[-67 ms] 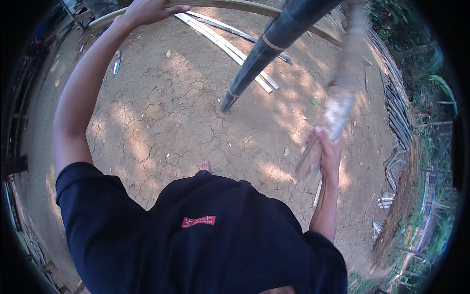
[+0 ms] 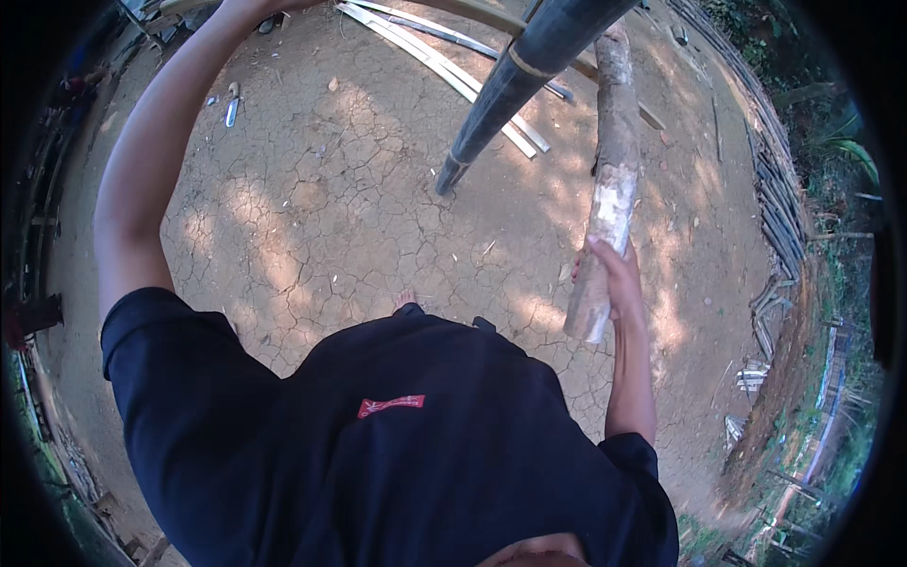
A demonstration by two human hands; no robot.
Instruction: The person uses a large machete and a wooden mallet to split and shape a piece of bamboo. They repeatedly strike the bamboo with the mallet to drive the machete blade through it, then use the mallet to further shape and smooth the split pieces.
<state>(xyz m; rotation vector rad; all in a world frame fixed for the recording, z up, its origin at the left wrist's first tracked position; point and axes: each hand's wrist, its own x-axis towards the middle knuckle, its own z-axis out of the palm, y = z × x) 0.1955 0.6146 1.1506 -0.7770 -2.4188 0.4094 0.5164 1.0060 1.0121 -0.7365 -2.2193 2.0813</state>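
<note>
My right hand (image 2: 619,274) is closed round the lower part of a thick wooden log (image 2: 616,142), whose upper end points away from me, beside a dark bamboo pole (image 2: 510,90). That pole slants from the ground toward the upper right, with a pale ring at one joint. At the top edge my left hand (image 2: 279,4) is mostly cut off by the frame. It grips a long split bamboo strip (image 2: 472,11), which runs behind the pole and shows again on its right side.
A knife (image 2: 232,108) with a wooden handle lies on the cracked dirt ground (image 2: 312,217). Pale split strips (image 2: 444,71) lie beyond the pole. Several dark poles (image 2: 777,213) are stacked along the right, beside green plants (image 2: 850,142). My bare foot (image 2: 405,298) shows below.
The log in my right hand has swung left toward the pole and its blur has gone. My left hand and the strip have shifted up, partly out of the picture.
</note>
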